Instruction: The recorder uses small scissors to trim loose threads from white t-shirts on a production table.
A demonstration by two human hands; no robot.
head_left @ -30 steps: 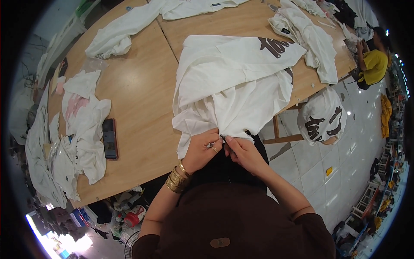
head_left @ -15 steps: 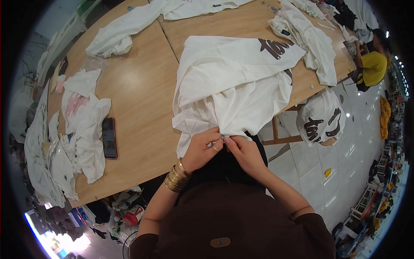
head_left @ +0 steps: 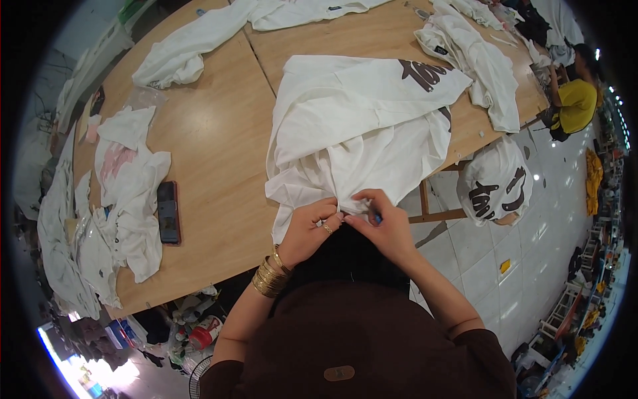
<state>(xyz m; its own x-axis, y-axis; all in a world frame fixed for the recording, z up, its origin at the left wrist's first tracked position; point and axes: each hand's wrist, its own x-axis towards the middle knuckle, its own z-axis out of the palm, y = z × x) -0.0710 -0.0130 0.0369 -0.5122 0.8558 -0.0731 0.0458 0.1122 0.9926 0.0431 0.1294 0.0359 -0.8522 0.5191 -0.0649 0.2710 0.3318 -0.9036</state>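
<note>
A white garment (head_left: 372,166) with dark brown lettering lies bunched on the table, its near edge gathered over the table's front side. My left hand (head_left: 312,229), with gold bangles and a ring, is closed on that near edge, pinching the cloth between thumb and fingers. Right beside it is my right hand (head_left: 387,233), thumb tip against the left fingertips and forefinger curled above the cloth. A small blue thing (head_left: 377,218) shows among its fingers; most of it is hidden, so its kind cannot be made out.
The wooden table (head_left: 212,153) carries a phone (head_left: 169,213) and crumpled white garments (head_left: 133,193) at left. Another white garment (head_left: 475,70) lies at far right. Beside the table, a stool (head_left: 495,183) is draped in printed white cloth. Farther right sits a person in yellow (head_left: 577,103).
My right hand has lifted and turned, its forefinger rising off the cloth, and the blue thing has come into sight. My left hand stays on the garment's edge.
</note>
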